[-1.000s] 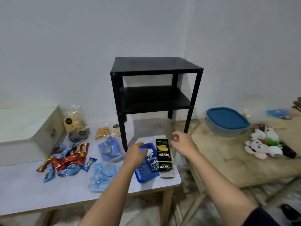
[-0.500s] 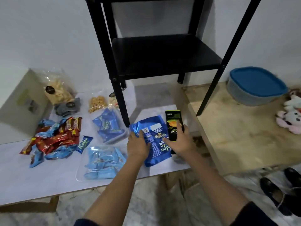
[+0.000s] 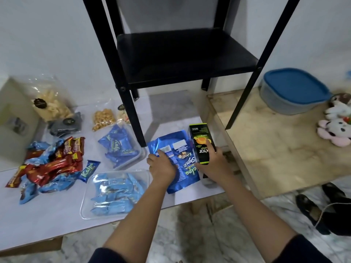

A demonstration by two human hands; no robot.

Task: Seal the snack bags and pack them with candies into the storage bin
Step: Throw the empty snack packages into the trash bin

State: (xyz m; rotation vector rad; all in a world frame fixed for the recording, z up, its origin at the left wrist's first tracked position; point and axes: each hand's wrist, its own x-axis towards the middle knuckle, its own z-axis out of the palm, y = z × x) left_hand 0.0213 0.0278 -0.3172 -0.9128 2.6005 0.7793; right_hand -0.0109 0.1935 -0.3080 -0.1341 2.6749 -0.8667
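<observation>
My right fingers [image 3: 208, 144] now grasp the black box [image 3: 202, 143], which lay flat a moment ago; my left fingers [image 3: 160, 155] press released on the blue snack bag [image 3: 175, 158] beneath them, unsealed I judge; candies [image 3: 49, 164] lie far left on the bench [image 3: 47, 221]; the shelf leg [image 3: 133, 118] crowds just beyond my fingers.
</observation>
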